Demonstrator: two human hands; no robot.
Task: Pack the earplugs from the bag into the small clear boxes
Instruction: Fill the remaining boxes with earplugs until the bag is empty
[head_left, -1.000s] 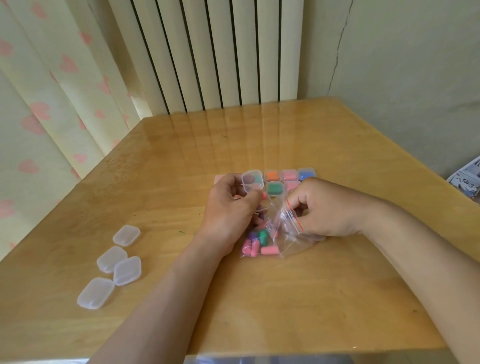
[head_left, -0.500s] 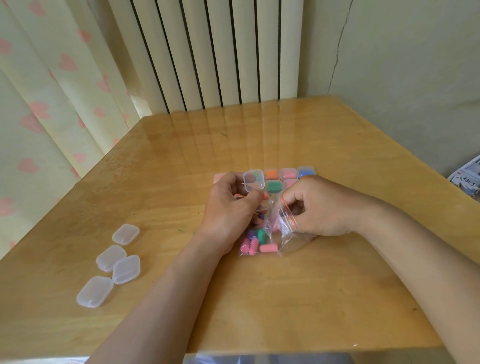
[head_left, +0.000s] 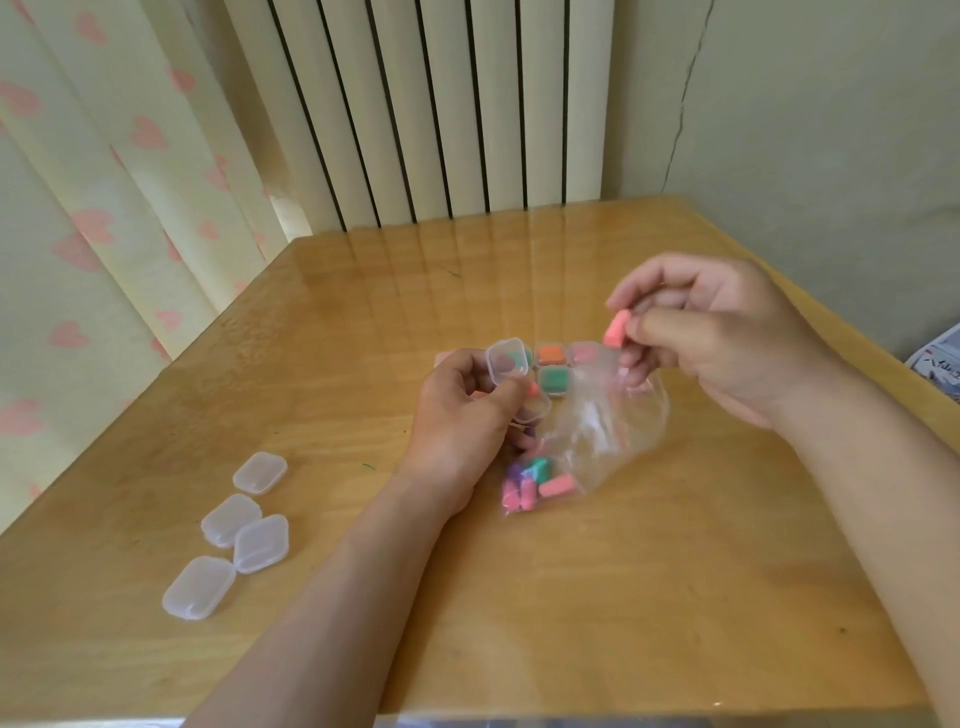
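Earplugs (head_left: 530, 480) sit in the bag (head_left: 597, 431) at mid-frame on the table (head_left: 623, 597), my right fingers (head_left: 657, 330) pinching a pink earplug (head_left: 616, 327) just above it, my left fingers (head_left: 501, 397) gripping an open clear box (head_left: 508, 361).

1. Glossy wooden tabletop (head_left: 649, 597) lies bare from 4 to 7 o'clock of the crumpled clear plastic bag (head_left: 608, 426).
2. Four shut clear plastic boxes (head_left: 244, 535) cluster at 8 o'clock.
3. Earplug-filled clear boxes (head_left: 551, 366) crowd 12 o'clock.
4. The left hand (head_left: 462, 421), gripping an open clear box (head_left: 508, 364), blocks 10 o'clock; the right hand (head_left: 727, 338), pinching a pink foam earplug (head_left: 616, 326), hangs at 1 o'clock.
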